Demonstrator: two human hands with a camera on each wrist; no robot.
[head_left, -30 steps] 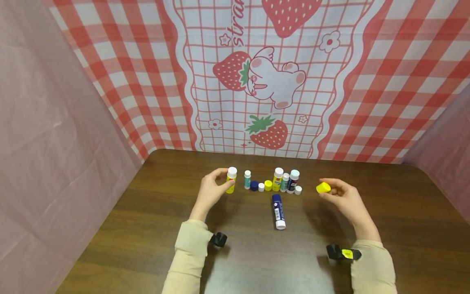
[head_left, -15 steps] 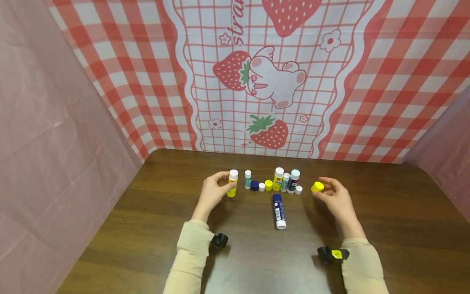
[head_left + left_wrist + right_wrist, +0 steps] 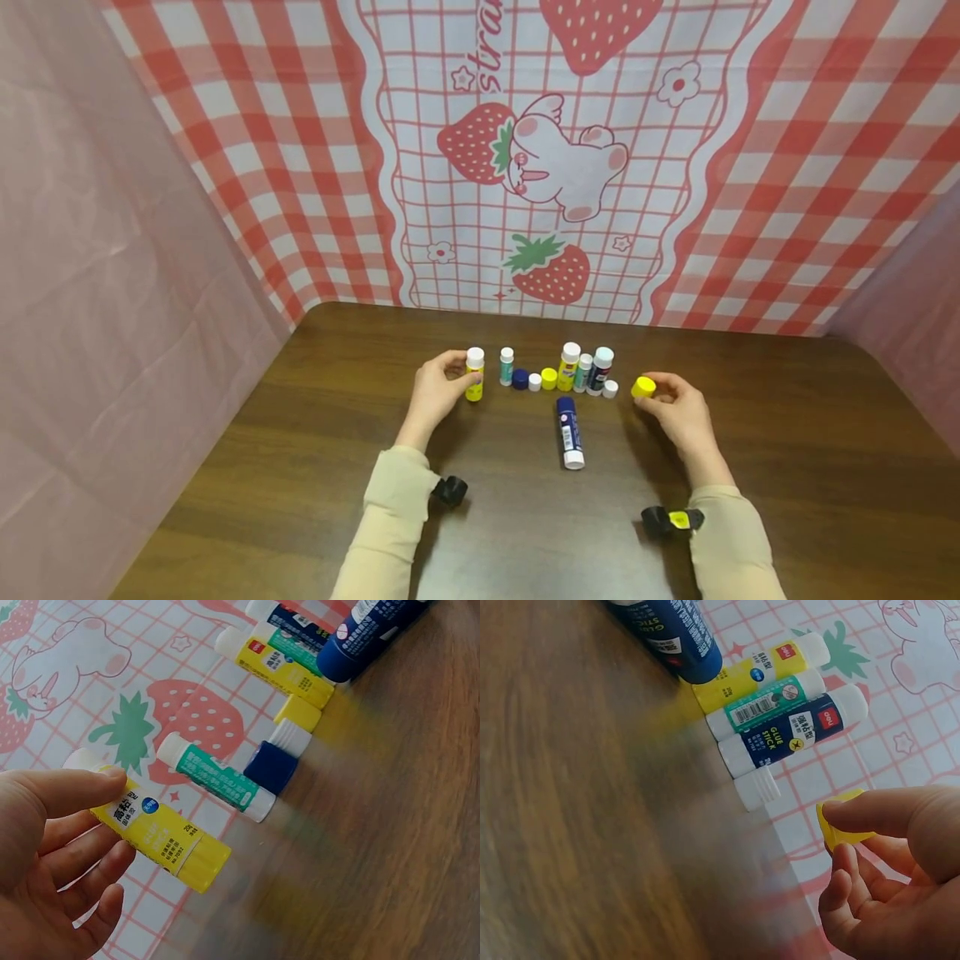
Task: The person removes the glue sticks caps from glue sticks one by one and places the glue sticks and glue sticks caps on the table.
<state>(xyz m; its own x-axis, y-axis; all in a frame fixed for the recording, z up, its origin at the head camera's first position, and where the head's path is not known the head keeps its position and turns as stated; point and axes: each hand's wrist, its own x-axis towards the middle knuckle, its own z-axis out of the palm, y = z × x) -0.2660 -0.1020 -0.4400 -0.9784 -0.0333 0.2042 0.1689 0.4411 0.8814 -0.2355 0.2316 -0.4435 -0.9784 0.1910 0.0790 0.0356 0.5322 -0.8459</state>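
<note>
My left hand (image 3: pixel 441 387) pinches a yellow glue stick (image 3: pixel 169 832) near its white top, thumb in front and fingers behind, and it stands upright. A small teal glue stick (image 3: pixel 507 367) is just to its right. My right hand (image 3: pixel 678 408) holds a yellow cap (image 3: pixel 642 387) between thumb and fingers, at the right end of the row. Nearest to it is a small white cap (image 3: pixel 757 789), beside a dark blue glue stick (image 3: pixel 795 733) with a white top. The yellow cap is partly hidden by the thumb in the right wrist view.
Between the hands stand a blue cap (image 3: pixel 520 379), a white cap (image 3: pixel 535 382), a yellow cap (image 3: pixel 549 379), another yellow glue stick (image 3: pixel 568 367) and a second teal glue stick (image 3: pixel 582 372). A blue glue stick (image 3: pixel 570 433) lies in front. Behind the wooden table (image 3: pixel 517 533) hangs a checked cloth (image 3: pixel 420 200).
My right hand has moved left with the yellow cap, closer to the row. My left hand has brought the yellow glue stick slightly nearer to me, then stayed almost still.
</note>
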